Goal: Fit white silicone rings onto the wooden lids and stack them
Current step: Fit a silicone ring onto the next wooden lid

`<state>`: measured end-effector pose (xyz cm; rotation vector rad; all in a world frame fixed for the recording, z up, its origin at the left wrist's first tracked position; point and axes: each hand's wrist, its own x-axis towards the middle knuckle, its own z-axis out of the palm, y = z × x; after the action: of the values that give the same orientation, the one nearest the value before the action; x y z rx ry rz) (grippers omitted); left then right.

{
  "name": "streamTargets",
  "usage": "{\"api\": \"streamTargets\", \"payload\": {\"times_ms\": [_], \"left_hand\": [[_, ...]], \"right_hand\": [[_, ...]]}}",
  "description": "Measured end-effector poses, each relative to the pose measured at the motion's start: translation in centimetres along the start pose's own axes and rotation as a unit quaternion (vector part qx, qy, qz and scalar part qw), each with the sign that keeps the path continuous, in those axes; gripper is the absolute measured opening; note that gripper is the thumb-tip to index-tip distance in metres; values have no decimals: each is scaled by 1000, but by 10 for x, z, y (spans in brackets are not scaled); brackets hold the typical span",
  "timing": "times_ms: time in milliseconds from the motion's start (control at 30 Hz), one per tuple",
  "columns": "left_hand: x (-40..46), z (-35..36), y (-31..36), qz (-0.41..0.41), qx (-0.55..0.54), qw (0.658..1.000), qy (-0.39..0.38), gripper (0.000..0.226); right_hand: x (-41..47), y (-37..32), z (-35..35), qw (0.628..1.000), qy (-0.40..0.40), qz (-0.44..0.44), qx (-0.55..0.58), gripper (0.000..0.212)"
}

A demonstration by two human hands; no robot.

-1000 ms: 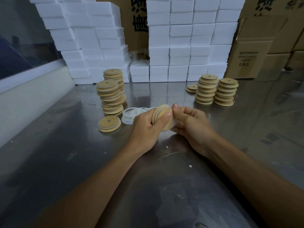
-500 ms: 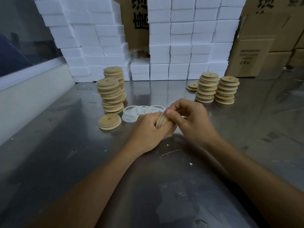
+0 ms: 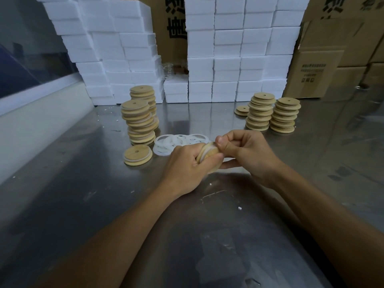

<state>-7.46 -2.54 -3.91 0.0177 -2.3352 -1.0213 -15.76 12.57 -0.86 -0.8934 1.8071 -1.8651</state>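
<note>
My left hand (image 3: 185, 165) grips a round wooden lid (image 3: 207, 153) on edge above the steel table. A white silicone ring runs round the lid's rim. My right hand (image 3: 245, 152) pinches the lid's top edge with thumb and curled fingers, pressing on the ring. Behind the hands lies a loose pile of white silicone rings (image 3: 172, 143). One ringed lid (image 3: 138, 154) lies flat to the left. Two tall stacks of lids (image 3: 139, 123) stand behind it. Two shorter stacks of lids (image 3: 272, 115) stand at the right.
White foam boxes (image 3: 228, 59) are piled along the back of the steel table (image 3: 187, 235). Brown cardboard cartons (image 3: 318, 69) stand at the back right. A small low pile of lids (image 3: 242, 110) sits left of the right stacks. A pale wall borders the table's left side.
The lid has turned from showing its flat face to standing edge-on. My right hand rose from the lid's side to its top edge and curled over it.
</note>
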Motion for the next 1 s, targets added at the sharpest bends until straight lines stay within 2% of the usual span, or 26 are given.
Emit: {"api": "streamTargets", "payload": {"times_ms": [100, 333, 500, 567, 667, 767, 867, 1000], "left_hand": [[0, -1, 0, -6, -12, 1000, -3, 42], [0, 0, 3, -20, -59, 998, -10, 41], [1, -1, 2, -25, -100, 995, -3, 33], [1, -2, 2, -27, -125, 992, 12, 35], [2, -3, 0, -27, -133, 991, 18, 37], [2, -2, -2, -30, -129, 991, 15, 36], [1, -2, -3, -25, -115, 993, 16, 25], [1, -1, -8, -44, -84, 995, -15, 16]], "right_hand": [[-2, 1, 0, 1000, -11, 3, 11, 37], [0, 3, -2, 1000, 4, 3, -3, 30], [1, 5, -2, 999, 5, 14, 33, 34], [1, 7, -2, 998, 8, 26, 49, 30], [1, 9, -2, 998, 6, 37, 48, 12], [2, 10, 2, 999, 25, 10, 36, 11], [1, 15, 8, 993, 66, -61, -83, 9], [0, 13, 11, 945, 69, -180, -265, 9]]}}
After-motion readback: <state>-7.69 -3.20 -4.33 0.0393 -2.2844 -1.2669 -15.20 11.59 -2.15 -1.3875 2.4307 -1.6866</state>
